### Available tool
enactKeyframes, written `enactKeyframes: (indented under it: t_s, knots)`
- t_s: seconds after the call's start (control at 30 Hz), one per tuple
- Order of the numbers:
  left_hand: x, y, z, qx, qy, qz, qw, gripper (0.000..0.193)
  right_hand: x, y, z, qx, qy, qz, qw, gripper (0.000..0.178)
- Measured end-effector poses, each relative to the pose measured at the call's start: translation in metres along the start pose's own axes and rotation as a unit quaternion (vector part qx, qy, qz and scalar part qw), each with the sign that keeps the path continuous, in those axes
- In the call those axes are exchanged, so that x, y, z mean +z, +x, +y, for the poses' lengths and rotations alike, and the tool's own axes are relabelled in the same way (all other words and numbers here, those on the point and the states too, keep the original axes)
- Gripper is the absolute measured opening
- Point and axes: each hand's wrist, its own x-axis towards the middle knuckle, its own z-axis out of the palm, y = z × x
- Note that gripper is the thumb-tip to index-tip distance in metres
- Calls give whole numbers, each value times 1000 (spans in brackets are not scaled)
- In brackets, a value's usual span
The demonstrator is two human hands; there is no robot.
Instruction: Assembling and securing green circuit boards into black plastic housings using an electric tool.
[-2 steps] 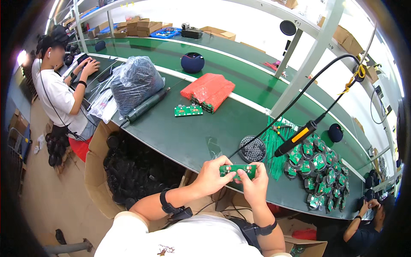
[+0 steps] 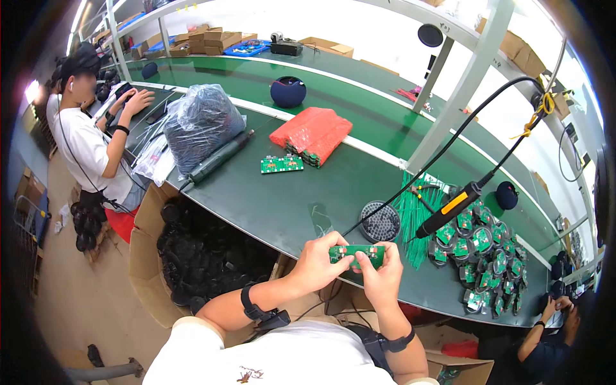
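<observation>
A small green circuit board (image 2: 357,254) is pinched between my two hands, just over the near edge of the bench. My left hand (image 2: 323,263) grips its left end, and my right hand (image 2: 382,273) its right end, both thumbs resting on the near face. Beyond them a round black perforated disc (image 2: 379,221) lies on the bench. Another green board panel (image 2: 282,165) lies farther left, beside a red bubble-wrap bundle (image 2: 311,135) with stacked boards showing at its end.
An electric screwdriver (image 2: 452,208) hangs at the right over green wires (image 2: 414,221) and a heap of round parts with boards (image 2: 481,256). A plastic bag (image 2: 204,122) and a cardboard box of black parts (image 2: 144,256) are at left. Co-workers sit at both sides.
The hanging screwdriver has shifted slightly to the right in the picture. My hands keep the same hold on the board. The left co-worker's hands have moved slightly.
</observation>
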Motion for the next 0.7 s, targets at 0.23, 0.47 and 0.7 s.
enactKeyframes:
  t_s: [0.23, 0.47, 0.7]
  knots:
    - [15, 10, -13, 8, 32, 11, 999, 20, 2, 2, 23, -60, -170, 57, 982, 26]
    - [-14, 12, -20, -90, -234, -182, 951, 22, -30, 16, 26, 133, 305, -167, 928, 29]
    - [-93, 71, -58, -21, 129, 85, 988, 31, -67, 0, 38, 118, 204, -63, 970, 23]
